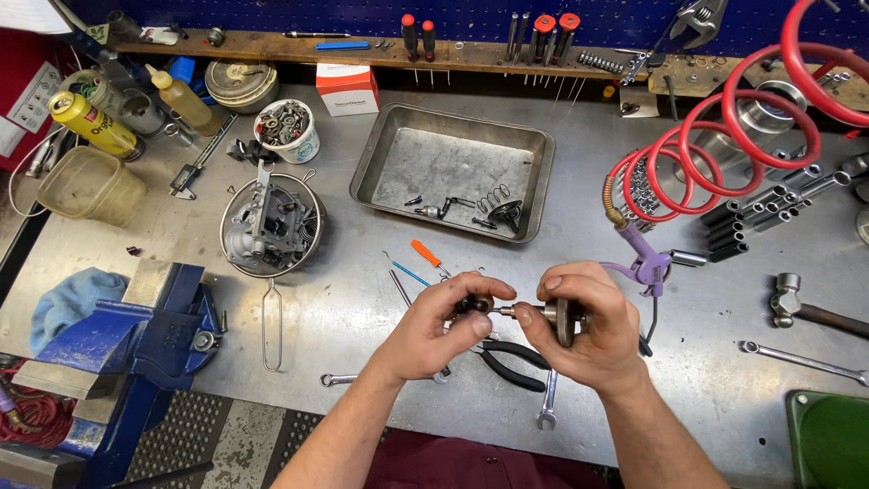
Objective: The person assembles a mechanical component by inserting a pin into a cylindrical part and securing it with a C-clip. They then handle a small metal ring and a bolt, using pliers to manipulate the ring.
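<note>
My left hand [441, 319] pinches a small dark part [474, 304] between thumb and fingertips. My right hand [584, 321] grips a metal shaft assembly with a round disc [567, 320]; its thin shaft points left and meets the dark part. Both hands hover over the grey metal bench near its front edge. Below them lie black-handled pliers [511, 360] and two wrenches [548, 403].
A metal tray [453, 163] with small parts sits behind the hands. A wire strainer with a carburetor body [270, 228] is at left, a blue vise [145, 330] at front left. A red coiled hose with a purple air gun [647, 263], sockets and a hammer [801, 308] lie at right.
</note>
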